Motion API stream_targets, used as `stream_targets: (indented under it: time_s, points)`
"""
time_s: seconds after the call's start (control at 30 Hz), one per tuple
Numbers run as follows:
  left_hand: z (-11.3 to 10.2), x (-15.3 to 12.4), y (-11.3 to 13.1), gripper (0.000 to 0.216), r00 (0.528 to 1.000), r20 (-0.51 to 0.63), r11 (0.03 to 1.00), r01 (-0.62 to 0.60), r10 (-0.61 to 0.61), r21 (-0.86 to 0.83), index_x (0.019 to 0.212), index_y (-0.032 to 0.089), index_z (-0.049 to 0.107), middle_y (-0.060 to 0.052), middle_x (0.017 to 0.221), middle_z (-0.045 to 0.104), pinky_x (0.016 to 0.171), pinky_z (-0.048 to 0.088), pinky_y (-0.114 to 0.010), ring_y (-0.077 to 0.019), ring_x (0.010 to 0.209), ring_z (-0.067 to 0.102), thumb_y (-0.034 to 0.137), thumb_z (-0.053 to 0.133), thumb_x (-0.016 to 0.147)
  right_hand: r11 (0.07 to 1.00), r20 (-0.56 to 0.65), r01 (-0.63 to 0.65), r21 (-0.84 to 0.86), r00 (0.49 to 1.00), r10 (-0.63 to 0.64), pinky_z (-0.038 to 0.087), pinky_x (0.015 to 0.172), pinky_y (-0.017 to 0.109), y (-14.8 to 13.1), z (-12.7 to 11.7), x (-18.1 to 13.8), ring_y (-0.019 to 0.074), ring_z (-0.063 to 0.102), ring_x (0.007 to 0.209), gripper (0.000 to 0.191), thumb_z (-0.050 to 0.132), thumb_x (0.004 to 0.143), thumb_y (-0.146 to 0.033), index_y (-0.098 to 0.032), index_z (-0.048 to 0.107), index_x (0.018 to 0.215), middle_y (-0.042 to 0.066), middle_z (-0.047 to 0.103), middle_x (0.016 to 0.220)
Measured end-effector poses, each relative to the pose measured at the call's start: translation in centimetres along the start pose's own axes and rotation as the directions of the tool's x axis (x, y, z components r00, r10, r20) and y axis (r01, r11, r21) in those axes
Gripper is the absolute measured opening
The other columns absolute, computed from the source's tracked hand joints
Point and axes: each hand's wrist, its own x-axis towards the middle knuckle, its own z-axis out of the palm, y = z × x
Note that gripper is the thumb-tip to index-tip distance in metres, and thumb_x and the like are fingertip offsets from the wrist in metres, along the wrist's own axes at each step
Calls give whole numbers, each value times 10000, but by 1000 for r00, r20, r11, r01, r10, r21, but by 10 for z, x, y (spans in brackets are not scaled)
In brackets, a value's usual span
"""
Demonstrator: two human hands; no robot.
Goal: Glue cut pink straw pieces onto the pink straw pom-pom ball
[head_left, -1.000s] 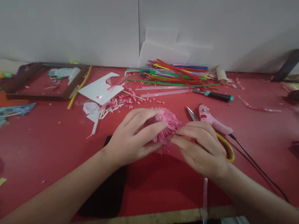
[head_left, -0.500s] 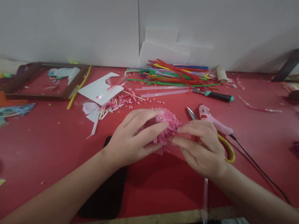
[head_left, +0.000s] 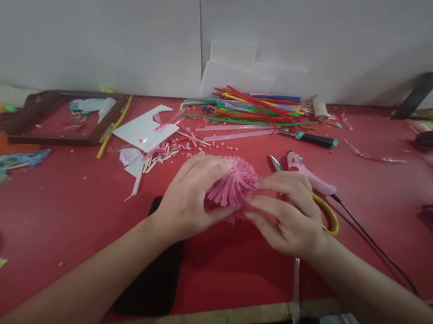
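A pink fringed pompom-like flower (head_left: 231,185) is held up between my two hands over the red table. My left hand (head_left: 189,201) is closed round its left side, fingers over the top and thumb below. On the other side, my right hand (head_left: 289,208) pinches the fringe at the right edge with its fingertips. The underside of the flower is largely hidden by the fingers. Right behind my right hand lie scissors with a yellow handle (head_left: 328,214) and a pink glue gun (head_left: 311,175). A black phone-like slab (head_left: 152,282) lies partly under my left forearm.
Colourful pipe cleaners (head_left: 249,108) lie along the wall, near a dark-handled cutter (head_left: 317,139). Pink scraps and white card (head_left: 145,129) are scattered behind my hands. At left stands a brown frame (head_left: 55,142). The glue gun's cord (head_left: 376,246) runs toward the front edge.
My left fingers have drawn back and come together, so more of the pink fringe shows. My right hand has shifted slightly and stays at the flower's right edge.
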Motion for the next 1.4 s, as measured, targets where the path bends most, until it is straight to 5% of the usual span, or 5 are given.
stream_targets:
  time_s: [0.33, 0.87, 1.4]
  points:
    - [-1, 2, 1, 717, 991, 51, 992, 126, -125, -17, 1308, 150, 561, -155, 1229, 682, 1053, 503, -441, -287, 1139, 648, 455, 811, 710, 998, 28, -2, -57, 1000, 4, 503, 939, 398, 7, 2, -2, 213, 591, 1042, 274, 720, 855, -223, -244, 688, 1126, 54, 665, 1061]
    - [3, -2, -2, 705, 988, 78, 989, 136, -131, -64, 1331, 153, 537, -149, 1284, 670, 1076, 479, -461, -285, 1194, 628, 440, 803, 745, 997, 25, 8, -70, 1000, -6, 498, 922, 410, 7, 2, -1, 216, 565, 1046, 196, 694, 849, -133, -259, 705, 999, 41, 653, 1079]
    - [6, -7, -6, 682, 986, 92, 983, 151, -142, -104, 1324, 176, 531, -142, 1283, 662, 1074, 477, -465, -282, 1194, 619, 489, 770, 768, 997, 26, -78, 0, 997, 78, 472, 939, 444, 6, 2, 0, 222, 569, 1051, 148, 744, 831, -238, -288, 728, 970, 37, 655, 1093]
